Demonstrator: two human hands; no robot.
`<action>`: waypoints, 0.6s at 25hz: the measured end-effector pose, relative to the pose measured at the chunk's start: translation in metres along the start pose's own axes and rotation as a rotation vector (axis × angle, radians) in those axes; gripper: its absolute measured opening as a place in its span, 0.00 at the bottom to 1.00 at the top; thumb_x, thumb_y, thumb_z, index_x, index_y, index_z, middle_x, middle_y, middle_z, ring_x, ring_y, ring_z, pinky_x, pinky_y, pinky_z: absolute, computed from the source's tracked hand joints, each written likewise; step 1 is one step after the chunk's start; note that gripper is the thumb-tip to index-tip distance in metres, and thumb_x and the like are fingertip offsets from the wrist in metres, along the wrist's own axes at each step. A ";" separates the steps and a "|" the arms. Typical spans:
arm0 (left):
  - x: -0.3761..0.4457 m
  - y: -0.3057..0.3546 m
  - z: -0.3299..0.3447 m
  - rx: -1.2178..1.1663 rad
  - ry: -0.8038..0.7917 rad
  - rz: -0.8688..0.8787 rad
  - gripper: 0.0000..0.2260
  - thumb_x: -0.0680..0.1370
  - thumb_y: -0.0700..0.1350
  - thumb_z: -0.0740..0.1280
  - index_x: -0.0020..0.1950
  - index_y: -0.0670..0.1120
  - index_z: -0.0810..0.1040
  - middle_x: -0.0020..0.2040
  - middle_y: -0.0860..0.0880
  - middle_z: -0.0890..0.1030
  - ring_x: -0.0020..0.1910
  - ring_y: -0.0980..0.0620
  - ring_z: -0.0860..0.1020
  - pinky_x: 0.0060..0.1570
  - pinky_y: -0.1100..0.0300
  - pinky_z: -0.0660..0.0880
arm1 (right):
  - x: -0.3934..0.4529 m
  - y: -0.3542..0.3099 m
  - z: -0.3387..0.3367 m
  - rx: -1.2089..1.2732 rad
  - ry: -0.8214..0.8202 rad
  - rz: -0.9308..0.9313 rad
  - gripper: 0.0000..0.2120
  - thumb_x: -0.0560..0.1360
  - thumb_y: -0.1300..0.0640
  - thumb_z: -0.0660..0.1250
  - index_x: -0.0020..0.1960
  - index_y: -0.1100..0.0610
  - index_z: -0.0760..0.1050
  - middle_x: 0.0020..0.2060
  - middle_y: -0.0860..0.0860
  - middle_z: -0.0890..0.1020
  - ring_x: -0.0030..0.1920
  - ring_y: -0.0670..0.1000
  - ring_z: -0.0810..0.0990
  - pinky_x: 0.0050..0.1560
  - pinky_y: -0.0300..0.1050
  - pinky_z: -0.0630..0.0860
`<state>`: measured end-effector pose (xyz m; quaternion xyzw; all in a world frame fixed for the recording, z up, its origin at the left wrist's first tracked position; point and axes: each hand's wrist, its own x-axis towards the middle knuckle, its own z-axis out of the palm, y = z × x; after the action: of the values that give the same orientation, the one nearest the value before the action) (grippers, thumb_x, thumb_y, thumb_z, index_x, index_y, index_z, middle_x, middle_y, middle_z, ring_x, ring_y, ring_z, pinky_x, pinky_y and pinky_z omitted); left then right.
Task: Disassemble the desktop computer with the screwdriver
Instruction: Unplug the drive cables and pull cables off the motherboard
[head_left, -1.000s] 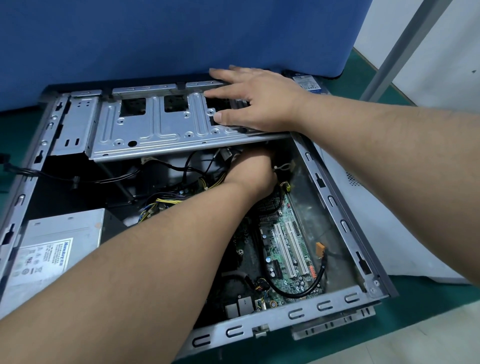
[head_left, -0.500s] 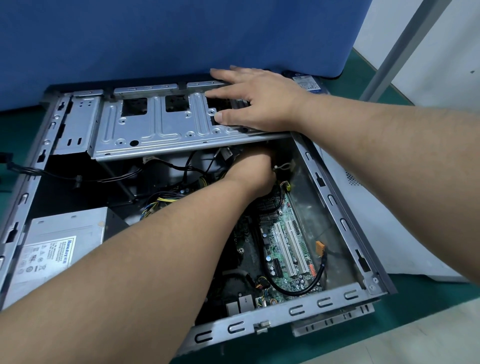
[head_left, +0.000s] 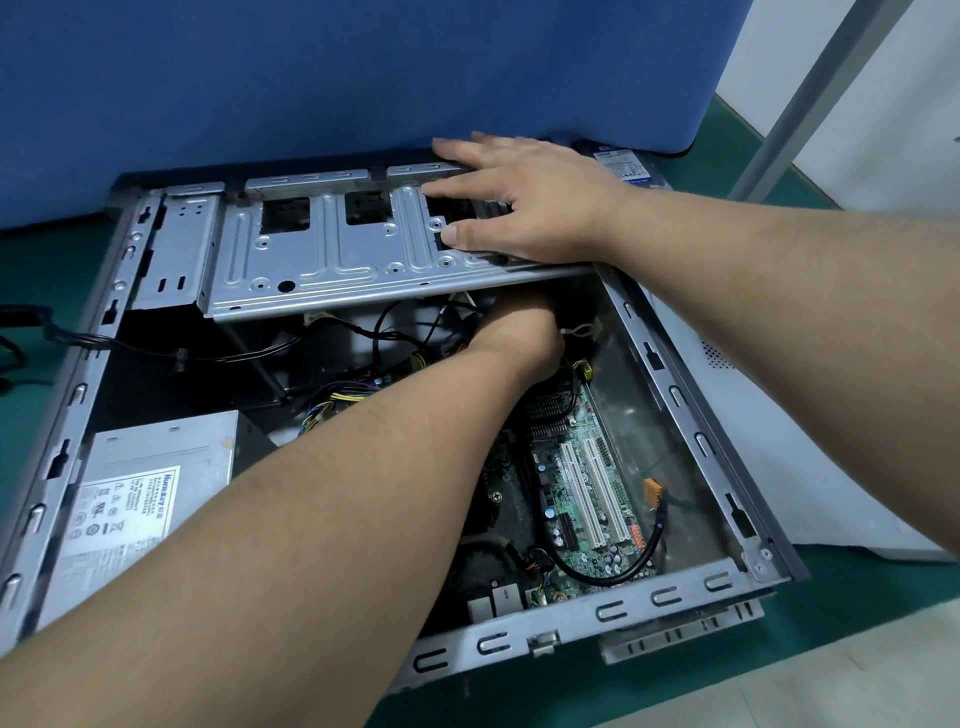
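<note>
Open desktop computer case (head_left: 691, 431) lying on its side on the green mat. Right hand (head_left: 524, 208), fingers spread flat, pressing on the far drive cage (head_left: 322, 254); left hand (head_left: 519, 332) reaching beneath it, grip hidden, impossible to tell. Likely freeing a cable or connector under the cage. Next, probably: unplugging, withdrawing carefully past motherboard (head_left: 582, 478). No screwdriver visible.

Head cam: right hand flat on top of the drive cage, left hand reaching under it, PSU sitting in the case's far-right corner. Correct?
Not quite. The head view shows the power supply in the near-left corner of the case, not the far right. The rest holds: the right hand lies flat on the drive cage, and the left hand reaches under it.
</note>
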<state>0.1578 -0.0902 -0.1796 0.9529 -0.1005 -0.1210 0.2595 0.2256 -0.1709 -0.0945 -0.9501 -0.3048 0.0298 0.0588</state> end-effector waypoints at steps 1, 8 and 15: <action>0.000 0.000 0.000 0.009 -0.001 0.009 0.16 0.80 0.38 0.64 0.69 0.39 0.74 0.67 0.37 0.75 0.65 0.38 0.75 0.60 0.54 0.71 | 0.000 0.000 0.000 -0.004 0.001 -0.002 0.29 0.78 0.28 0.55 0.77 0.34 0.63 0.82 0.38 0.53 0.82 0.48 0.50 0.80 0.52 0.50; -0.001 -0.006 -0.003 0.047 -0.050 0.065 0.19 0.81 0.39 0.63 0.72 0.42 0.73 0.67 0.39 0.76 0.65 0.39 0.75 0.61 0.54 0.71 | 0.001 0.001 0.000 -0.017 -0.003 0.000 0.29 0.78 0.29 0.55 0.77 0.34 0.63 0.82 0.39 0.53 0.82 0.48 0.50 0.80 0.54 0.50; -0.017 -0.013 -0.006 0.018 -0.041 0.094 0.08 0.81 0.42 0.66 0.58 0.45 0.82 0.56 0.43 0.83 0.56 0.41 0.80 0.46 0.58 0.70 | 0.003 0.003 0.002 -0.020 0.001 -0.008 0.29 0.79 0.29 0.55 0.77 0.35 0.64 0.82 0.39 0.54 0.82 0.48 0.51 0.81 0.53 0.50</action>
<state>0.1453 -0.0725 -0.1783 0.9467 -0.1517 -0.1273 0.2540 0.2301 -0.1715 -0.0972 -0.9495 -0.3087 0.0262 0.0496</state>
